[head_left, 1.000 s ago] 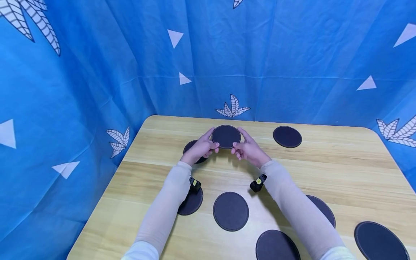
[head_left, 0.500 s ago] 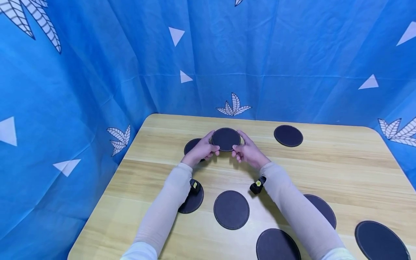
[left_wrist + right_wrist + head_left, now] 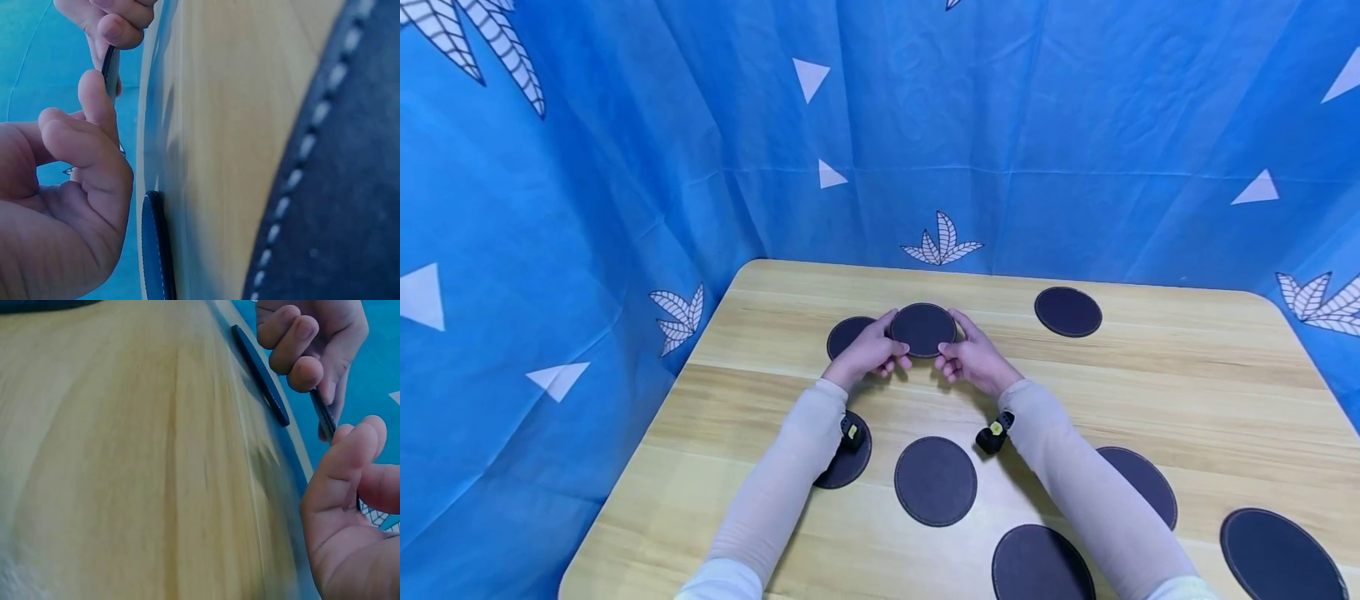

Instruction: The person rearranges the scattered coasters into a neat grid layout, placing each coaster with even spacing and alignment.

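Note:
A dark round stitched disc is held between both hands above the table's far part. The left hand pinches its left edge, thumb at the near side. On its right edge the right hand has a like grip. In the left wrist view the left hand has curled fingers at the thin disc, seen edge-on. The right wrist view shows the disc off the wood, with the right hand near the camera. Another dark disc lies behind the left hand, partly covered.
More dark discs lie flat on the wooden table: one at the back right, one in the middle, one under the left wrist, and several at the near right. A blue patterned curtain hangs behind and to the left.
Both hands have moved slightly nearer to the wearer with the held disc, which is lower in the head view. The grips look the same. The head view has shifted slightly.

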